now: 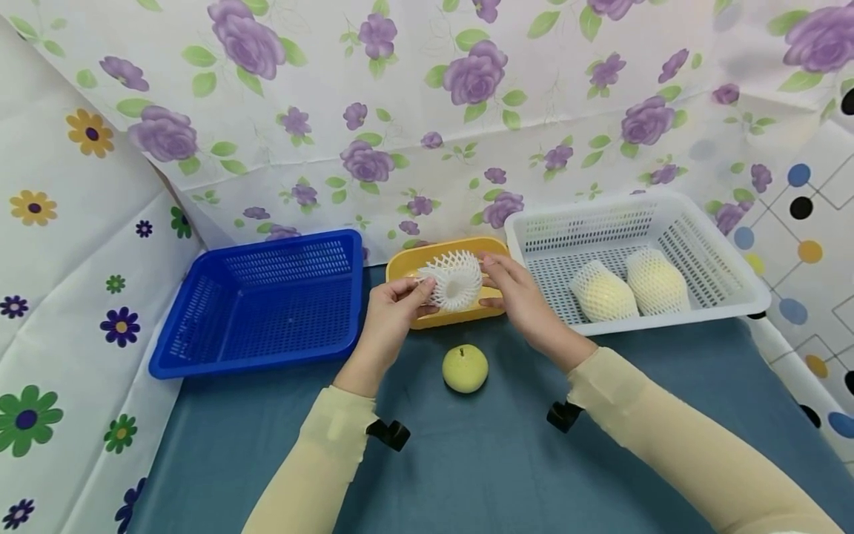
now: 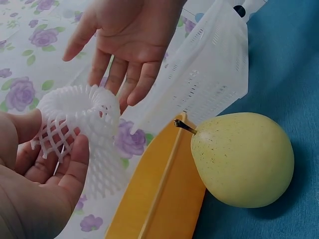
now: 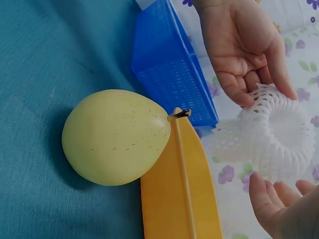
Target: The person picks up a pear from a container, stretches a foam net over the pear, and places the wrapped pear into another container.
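My left hand [image 1: 385, 320] pinches a white foam fruit net [image 1: 470, 276] by its left edge, between thumb and fingers. The net's round opening shows toward the head camera, and the yellow container [image 1: 460, 317] lies behind and below it. Just right of the net is my right hand [image 1: 527, 300], fingers loosely extended with the tips close to its edge; in the left wrist view its palm [image 2: 137, 32] faces the net. A yellow-green pear [image 1: 465, 370] with a short dark stem stands bare on the table in front of the container, between my forearms.
At the left is a blue perforated basket [image 1: 260, 363] with nothing in it. A white basket [image 1: 667, 320] at the right holds two pears [image 1: 603, 293] in foam nets. Behind them hangs a flowered cloth [image 1: 287, 111]; a blue-green cloth [image 1: 460, 475] covers the table.
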`<action>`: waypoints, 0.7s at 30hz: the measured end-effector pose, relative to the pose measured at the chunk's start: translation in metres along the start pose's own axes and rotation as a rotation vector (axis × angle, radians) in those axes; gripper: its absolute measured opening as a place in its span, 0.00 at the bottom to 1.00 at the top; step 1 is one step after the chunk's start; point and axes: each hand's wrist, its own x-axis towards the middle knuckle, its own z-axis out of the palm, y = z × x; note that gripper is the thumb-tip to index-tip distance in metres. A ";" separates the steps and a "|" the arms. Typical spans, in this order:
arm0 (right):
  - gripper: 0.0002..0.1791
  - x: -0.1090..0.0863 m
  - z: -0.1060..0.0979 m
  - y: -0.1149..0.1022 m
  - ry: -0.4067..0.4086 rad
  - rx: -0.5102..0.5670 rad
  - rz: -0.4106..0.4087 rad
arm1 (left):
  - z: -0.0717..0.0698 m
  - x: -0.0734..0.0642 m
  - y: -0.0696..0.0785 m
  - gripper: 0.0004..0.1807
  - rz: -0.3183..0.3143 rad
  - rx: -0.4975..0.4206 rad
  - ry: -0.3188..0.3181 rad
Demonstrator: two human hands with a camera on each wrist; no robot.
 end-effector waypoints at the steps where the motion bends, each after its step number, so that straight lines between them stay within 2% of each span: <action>1: 0.32 -0.001 0.000 0.000 0.004 0.002 -0.004 | 0.000 0.000 0.000 0.20 0.000 -0.003 0.002; 7: 0.31 -0.008 -0.005 0.005 0.009 -0.002 -0.025 | -0.001 0.001 -0.001 0.20 0.000 -0.023 0.007; 10: 0.29 -0.015 -0.006 0.010 0.021 -0.040 -0.032 | -0.003 0.001 -0.002 0.20 0.000 -0.021 0.013; 17: 0.22 -0.040 -0.003 0.039 0.052 -0.246 -0.064 | -0.009 -0.001 -0.003 0.21 0.003 -0.006 0.049; 21: 0.28 -0.054 0.001 0.058 -0.007 -0.310 -0.027 | -0.014 -0.003 -0.004 0.21 0.014 -0.002 0.054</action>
